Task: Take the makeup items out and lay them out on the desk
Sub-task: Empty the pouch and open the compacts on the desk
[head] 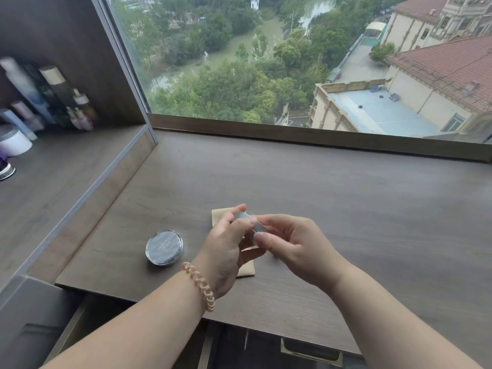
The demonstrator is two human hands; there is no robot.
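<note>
A small silvery-grey makeup case (248, 218) is held just above the desk (346, 209) between both hands. My left hand (226, 251) grips its left side, and my right hand (290, 243) pinches its right end with thumb and fingers. A beige cloth pouch (221, 214) lies flat on the desk under the hands, mostly hidden by them. A round silver compact (164, 247) with printed lettering on its lid rests on the desk to the left of my left hand.
A shelf nook at the left holds several bottles (53, 97) and a white jar (13, 141). A large window (292, 62) runs along the desk's far edge. An open drawer (306, 352) shows below the desk's front edge.
</note>
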